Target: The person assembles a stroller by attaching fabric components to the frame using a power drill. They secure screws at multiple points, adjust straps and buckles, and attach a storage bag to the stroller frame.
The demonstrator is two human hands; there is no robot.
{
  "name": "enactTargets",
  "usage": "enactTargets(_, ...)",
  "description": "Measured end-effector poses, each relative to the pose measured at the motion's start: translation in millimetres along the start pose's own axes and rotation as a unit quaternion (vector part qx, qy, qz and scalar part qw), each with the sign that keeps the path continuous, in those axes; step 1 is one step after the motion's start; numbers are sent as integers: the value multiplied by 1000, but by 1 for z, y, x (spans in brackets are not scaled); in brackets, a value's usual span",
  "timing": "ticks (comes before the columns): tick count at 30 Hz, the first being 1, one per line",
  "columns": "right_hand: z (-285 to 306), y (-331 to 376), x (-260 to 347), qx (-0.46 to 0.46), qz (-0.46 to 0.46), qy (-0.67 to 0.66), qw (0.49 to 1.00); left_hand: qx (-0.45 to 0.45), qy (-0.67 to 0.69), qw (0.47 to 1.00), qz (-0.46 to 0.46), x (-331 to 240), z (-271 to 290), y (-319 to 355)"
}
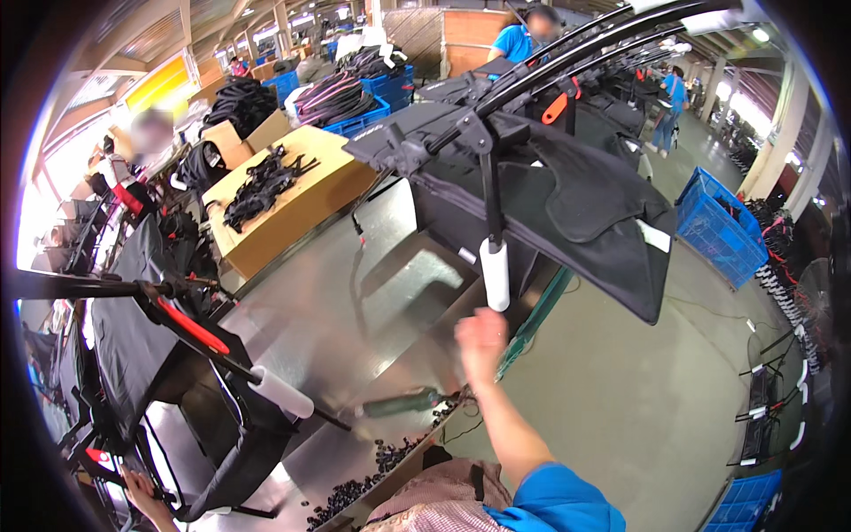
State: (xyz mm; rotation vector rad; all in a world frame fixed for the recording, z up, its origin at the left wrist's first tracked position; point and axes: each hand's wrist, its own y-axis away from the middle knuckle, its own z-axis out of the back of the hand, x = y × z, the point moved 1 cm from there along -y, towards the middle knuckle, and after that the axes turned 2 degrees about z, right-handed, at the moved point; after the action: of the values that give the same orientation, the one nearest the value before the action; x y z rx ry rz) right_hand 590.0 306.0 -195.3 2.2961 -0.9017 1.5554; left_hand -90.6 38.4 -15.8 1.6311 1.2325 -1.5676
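R hand point(480, 340) raised just below white-wrapped handle point(495, 274) of black folded frame point(541, 191) — blurred, can't tell if open or gripping. Steel table point(355, 310) edge sits left of handle (bare floor to its right).

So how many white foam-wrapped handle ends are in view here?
2. One white foam handle hangs just above the right hand; the other lies lower left over the metal table. More may be hidden.

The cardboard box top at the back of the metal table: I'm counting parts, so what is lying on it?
On the cardboard box lies a loose heap of black strap-like parts. Whatever sits beneath the heap, or inside the box, is covered. The right hand is far from it.
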Motion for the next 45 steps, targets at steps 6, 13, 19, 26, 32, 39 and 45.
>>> enactTargets(6, 12, -141, 206, -104, 313, -262, 907, -40, -38, 997, -57, 53, 38, -65)
enactTargets(13, -114, -210, 225, 415, 38, -181, 891, -1, -15, 998, -55, 69, 46, -93)
enactTargets(19, -77, -153, 164, 204, 112, 166, 958, 5, -33, 999, -40, 39, 2, -27)
enactTargets(26, -156, -112, 125, 286, 15, 72, 955, 73, 40, 996, 22, 29, 0, -29)
enactTargets(32, -206, -12, 117, 323, -2, 32, 946, 77, 35, 996, 1, -8, -27, -5)
enactTargets(39, -246, 101, 122, 421, -34, 38, 906, 135, -233, 954, -130, -20, 30, 25)
enactTargets(45, -284, 150, 106, 512, -103, 30, 852, 155, -322, 928, 109, -38, 249, 115)
